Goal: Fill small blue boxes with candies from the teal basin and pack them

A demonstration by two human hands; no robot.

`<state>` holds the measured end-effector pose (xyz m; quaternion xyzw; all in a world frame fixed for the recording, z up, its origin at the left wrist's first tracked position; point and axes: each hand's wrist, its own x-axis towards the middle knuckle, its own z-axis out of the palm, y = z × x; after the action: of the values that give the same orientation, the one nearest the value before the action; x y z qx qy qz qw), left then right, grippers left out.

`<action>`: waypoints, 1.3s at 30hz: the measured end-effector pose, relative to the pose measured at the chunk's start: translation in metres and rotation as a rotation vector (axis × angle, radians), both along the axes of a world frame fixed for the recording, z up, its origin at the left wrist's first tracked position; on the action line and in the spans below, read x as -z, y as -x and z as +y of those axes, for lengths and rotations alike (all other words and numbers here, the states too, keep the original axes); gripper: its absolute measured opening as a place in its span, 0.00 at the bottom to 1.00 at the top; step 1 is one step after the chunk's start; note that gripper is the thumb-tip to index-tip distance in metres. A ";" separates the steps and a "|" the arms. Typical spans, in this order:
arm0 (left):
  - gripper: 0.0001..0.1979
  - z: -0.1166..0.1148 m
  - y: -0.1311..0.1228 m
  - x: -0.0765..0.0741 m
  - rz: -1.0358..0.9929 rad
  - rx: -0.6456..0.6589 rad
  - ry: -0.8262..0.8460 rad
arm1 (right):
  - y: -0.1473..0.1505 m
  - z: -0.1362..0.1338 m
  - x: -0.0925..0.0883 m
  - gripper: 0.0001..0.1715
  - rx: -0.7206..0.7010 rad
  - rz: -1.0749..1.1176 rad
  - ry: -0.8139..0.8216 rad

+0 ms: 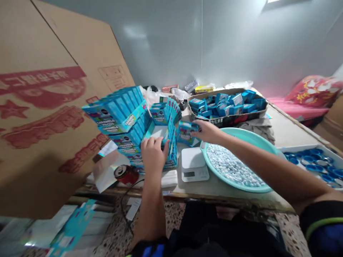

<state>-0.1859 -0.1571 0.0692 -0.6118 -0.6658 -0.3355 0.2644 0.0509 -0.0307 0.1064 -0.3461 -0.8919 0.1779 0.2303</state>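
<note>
My left hand (153, 151) rests with curled fingers on the front rim of an open blue display carton (160, 134) that holds a row of small blue boxes at its back. My right hand (207, 131) is closed on one small blue box (187, 127), held just right of that carton. More blue display cartons (118, 114) are stacked to the left, filled with the same boxes.
A white scale (193, 164) sits beside a teal basin (264, 141) of small white-blue candies. Behind it stands a tray of loose blue boxes (227, 103). A tray of blue caps (313, 162) lies far right. A red can (126, 174) and large cardboard sheet (48, 92) lie left.
</note>
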 end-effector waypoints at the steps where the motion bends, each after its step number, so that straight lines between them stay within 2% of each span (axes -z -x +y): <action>1: 0.12 0.001 0.000 0.003 0.020 -0.015 -0.002 | 0.007 0.004 -0.019 0.22 0.006 0.074 -0.018; 4: 0.10 0.001 -0.003 0.009 0.016 -0.051 -0.025 | 0.045 0.016 -0.065 0.26 -0.023 0.213 -0.118; 6: 0.10 0.000 -0.003 0.010 -0.008 -0.046 -0.017 | 0.078 0.024 -0.081 0.26 -0.051 0.163 -0.175; 8: 0.11 0.000 -0.002 0.009 -0.012 -0.040 0.013 | 0.109 0.030 -0.082 0.25 -0.074 0.037 -0.213; 10: 0.11 -0.001 0.000 0.009 -0.006 -0.047 0.040 | 0.132 0.033 -0.075 0.25 -0.093 -0.070 -0.242; 13: 0.11 -0.002 0.002 0.010 -0.002 -0.069 0.064 | 0.147 0.033 -0.061 0.26 -0.076 -0.099 -0.312; 17: 0.15 -0.002 0.003 0.012 0.070 -0.072 0.022 | 0.147 0.033 -0.050 0.27 -0.033 0.026 -0.493; 21: 0.16 0.003 0.006 0.012 0.120 -0.068 -0.063 | 0.148 0.034 -0.045 0.36 -0.145 0.017 -0.427; 23: 0.16 0.007 0.008 0.013 0.122 -0.045 -0.102 | 0.146 0.039 -0.042 0.32 -0.185 0.045 -0.397; 25: 0.14 0.011 0.010 0.015 0.116 0.002 -0.151 | 0.135 0.051 -0.040 0.25 -0.164 0.105 -0.407; 28: 0.11 0.017 0.013 0.020 0.079 0.075 -0.223 | 0.100 0.088 -0.036 0.22 0.035 0.079 -0.362; 31: 0.11 0.019 0.013 0.025 0.083 0.100 -0.306 | 0.062 0.140 -0.028 0.21 0.324 -0.119 -0.170; 33: 0.13 0.018 0.012 0.029 0.128 0.095 -0.376 | 0.049 0.175 -0.023 0.23 0.422 -0.183 -0.116; 37: 0.18 0.014 0.014 0.034 0.177 0.072 -0.434 | 0.064 0.229 -0.011 0.45 0.452 -0.268 -0.077; 39: 0.18 0.012 0.015 0.035 0.192 0.061 -0.416 | 0.080 0.244 -0.007 0.50 0.432 -0.306 -0.033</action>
<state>-0.2005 -0.1449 0.0345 -0.5929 -0.5352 -0.4137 0.4369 -0.0287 0.2133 0.1133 -0.5476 -0.8245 0.0555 0.1313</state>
